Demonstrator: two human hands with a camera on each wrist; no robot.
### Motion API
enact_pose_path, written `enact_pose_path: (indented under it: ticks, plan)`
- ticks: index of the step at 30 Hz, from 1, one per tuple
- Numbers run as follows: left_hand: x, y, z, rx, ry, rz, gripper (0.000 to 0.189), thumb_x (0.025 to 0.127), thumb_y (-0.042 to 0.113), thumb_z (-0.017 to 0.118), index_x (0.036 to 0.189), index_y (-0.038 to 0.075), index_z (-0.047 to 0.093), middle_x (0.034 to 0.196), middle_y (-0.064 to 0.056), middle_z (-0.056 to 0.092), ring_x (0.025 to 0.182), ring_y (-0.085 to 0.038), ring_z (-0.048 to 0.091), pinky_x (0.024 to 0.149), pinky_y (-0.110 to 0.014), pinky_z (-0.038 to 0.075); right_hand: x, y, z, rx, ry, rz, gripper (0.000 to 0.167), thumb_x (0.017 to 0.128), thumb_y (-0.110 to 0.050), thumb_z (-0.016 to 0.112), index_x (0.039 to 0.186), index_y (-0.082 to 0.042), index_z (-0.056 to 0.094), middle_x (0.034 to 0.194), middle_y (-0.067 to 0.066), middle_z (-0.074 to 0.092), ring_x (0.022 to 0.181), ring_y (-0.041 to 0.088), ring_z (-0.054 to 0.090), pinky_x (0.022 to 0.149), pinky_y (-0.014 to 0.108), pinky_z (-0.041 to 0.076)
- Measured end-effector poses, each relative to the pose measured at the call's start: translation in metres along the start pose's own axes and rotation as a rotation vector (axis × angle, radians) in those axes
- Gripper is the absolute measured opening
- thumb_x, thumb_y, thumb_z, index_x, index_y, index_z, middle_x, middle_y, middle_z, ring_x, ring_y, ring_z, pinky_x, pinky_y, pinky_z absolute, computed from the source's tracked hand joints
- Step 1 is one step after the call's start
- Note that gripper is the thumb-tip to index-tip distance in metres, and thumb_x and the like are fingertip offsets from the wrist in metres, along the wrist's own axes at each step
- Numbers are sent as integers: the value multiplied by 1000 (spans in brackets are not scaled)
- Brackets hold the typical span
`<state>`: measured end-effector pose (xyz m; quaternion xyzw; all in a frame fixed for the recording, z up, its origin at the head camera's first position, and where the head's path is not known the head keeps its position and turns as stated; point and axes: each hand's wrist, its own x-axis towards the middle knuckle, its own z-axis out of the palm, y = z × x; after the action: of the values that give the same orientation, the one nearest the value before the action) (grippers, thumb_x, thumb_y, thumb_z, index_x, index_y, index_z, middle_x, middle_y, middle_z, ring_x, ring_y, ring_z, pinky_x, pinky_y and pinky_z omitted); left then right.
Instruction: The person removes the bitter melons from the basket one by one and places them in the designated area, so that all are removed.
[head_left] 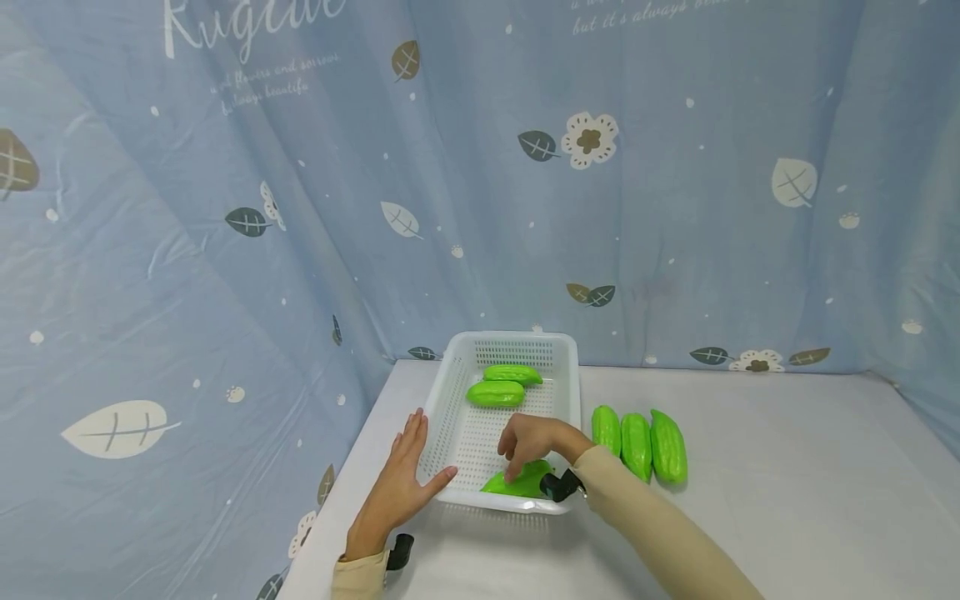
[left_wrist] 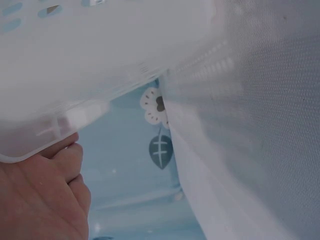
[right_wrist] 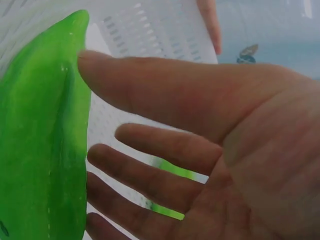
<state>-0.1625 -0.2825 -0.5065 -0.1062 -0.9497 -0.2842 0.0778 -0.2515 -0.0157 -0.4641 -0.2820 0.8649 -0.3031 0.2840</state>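
3 ridged gourds (head_left: 496, 394) (glossy) in perforated basket (head_left: 474, 435)

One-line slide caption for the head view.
Right grip at the nearest of three green vegetables in a white basket, left grip at its rim; three more lie on the table.

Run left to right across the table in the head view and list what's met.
Left hand, white basket, leftmost green vegetable of the row outside the basket, middle green vegetable, rightmost green vegetable.
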Motion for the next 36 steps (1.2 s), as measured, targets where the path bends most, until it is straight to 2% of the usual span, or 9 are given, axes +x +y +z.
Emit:
enact_pose_path:
  ticks: [4,9,12,17,19,25,31,34,36]
  plan:
    - [-1,0,1,1,15,8,103,91,59,69,165,4,22,175,-10,16,163,-34,16,134,-35,2,-1,-2,0,-17,-34,20,41,76,-11,91,113,0,78,105,11,79,95,17,72,91,39,61]
    - [-1,0,1,23,18,18,102,92,59,68,164,2,23,175,-12,17,162,-36,18,127,-63,18,-1,0,1,-30,-60,33,37,76,-10,91,110,-1,78,105,11,79,97,19,73,93,39,61]
    - [-1,0,1,24,13,19,103,92,59,68,164,2,22,175,-12,16,162,-36,18,127,-64,18,-1,1,1,-42,-74,34,37,75,-8,91,109,-1,79,106,11,80,98,19,74,92,37,61]
    - [-2,-1,2,8,12,16,103,92,58,69,165,3,21,175,-11,15,162,-35,16,134,-32,-1,0,3,1,-23,-105,35,33,75,-4,90,106,-2,80,104,9,80,92,15,72,85,35,63]
    - [-1,-1,2,4,9,9,103,91,58,69,165,4,21,176,-9,14,163,-34,15,133,-29,-3,0,3,2,-7,-109,42,30,75,-3,90,104,-3,81,101,7,80,88,14,72,81,35,63]
    - [0,-1,2,18,1,2,104,90,59,70,165,5,21,176,-6,13,163,-33,15,129,-61,15,-1,3,0,8,-102,69,25,76,-7,90,100,-7,82,99,2,80,88,13,73,80,41,65]
    - [1,-1,2,24,-1,3,104,91,59,69,165,5,21,176,-7,14,163,-33,15,128,-63,18,-3,3,-4,14,-56,72,30,76,-10,90,104,-6,81,103,4,79,91,16,73,78,43,65]
    - [0,-1,1,12,-3,0,104,91,58,70,165,6,20,176,-6,13,163,-32,14,132,-56,12,-3,3,-6,12,-42,64,29,77,-11,90,105,-6,81,103,4,79,89,15,73,77,43,65]
    - [0,-1,1,7,-5,-2,104,91,58,70,165,6,19,176,-6,12,163,-32,13,134,-38,2,-4,3,-7,17,-36,57,29,78,-12,89,105,-6,81,102,4,79,86,14,72,77,43,65]
